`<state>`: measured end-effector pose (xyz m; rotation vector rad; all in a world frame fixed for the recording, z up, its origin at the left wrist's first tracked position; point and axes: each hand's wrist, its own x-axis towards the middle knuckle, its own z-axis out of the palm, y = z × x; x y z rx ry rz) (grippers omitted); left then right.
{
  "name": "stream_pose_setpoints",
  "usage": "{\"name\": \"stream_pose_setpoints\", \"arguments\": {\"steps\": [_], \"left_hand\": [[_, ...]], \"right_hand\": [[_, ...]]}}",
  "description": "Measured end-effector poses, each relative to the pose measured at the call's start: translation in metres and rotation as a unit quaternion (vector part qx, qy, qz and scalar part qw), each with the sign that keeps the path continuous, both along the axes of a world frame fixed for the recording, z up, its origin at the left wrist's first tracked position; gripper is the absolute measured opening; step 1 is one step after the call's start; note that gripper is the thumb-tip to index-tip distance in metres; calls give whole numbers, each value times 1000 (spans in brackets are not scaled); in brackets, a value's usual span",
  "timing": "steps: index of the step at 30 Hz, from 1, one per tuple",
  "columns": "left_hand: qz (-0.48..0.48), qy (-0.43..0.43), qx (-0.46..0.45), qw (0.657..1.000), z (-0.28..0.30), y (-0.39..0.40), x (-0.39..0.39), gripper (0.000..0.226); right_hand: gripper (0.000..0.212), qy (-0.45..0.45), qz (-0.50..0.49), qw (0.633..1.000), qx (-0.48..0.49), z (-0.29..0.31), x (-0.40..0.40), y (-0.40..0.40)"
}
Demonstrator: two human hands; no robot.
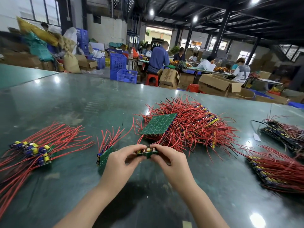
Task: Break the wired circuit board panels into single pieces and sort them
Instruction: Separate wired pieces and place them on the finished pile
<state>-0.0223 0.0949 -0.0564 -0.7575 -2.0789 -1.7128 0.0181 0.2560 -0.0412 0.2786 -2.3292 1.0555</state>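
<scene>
Near the table's [82, 99] front edge, left hand [120, 159] and right hand [169, 159] pinch a wired board strip [146, 153]; risk: uneven bending cracks components or tears red leads.

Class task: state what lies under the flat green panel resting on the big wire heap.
Under the green panel a heap of red wires and wired boards shows around its edges; what lies directly beneath is covered.
</scene>
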Motion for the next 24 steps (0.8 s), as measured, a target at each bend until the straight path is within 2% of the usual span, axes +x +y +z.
{"name": "stream_pose_setpoints", "arguments": {"steps": [4, 11, 14, 17, 24], "left_hand": [[12, -5, 25, 1000, -3, 2, 1, 48], [17, -71, 60, 995, -9, 2, -2, 50], [10, -80, 64, 995, -8, 5, -2, 47], [7, -87, 65, 994, -6, 5, -2, 45], [-48, -121, 77, 989, -4, 7, 2, 31]], "right_hand": [[22, 13, -8, 1000, 0, -2, 1, -4], [18, 35, -55, 998, 17, -8, 1, -14], [18, -16, -31, 999, 11, -6, 0, -8], [28, -71, 17, 997, -15, -3, -1, -4], [14, -6, -41, 999, -27, -5, -1, -7]]}}
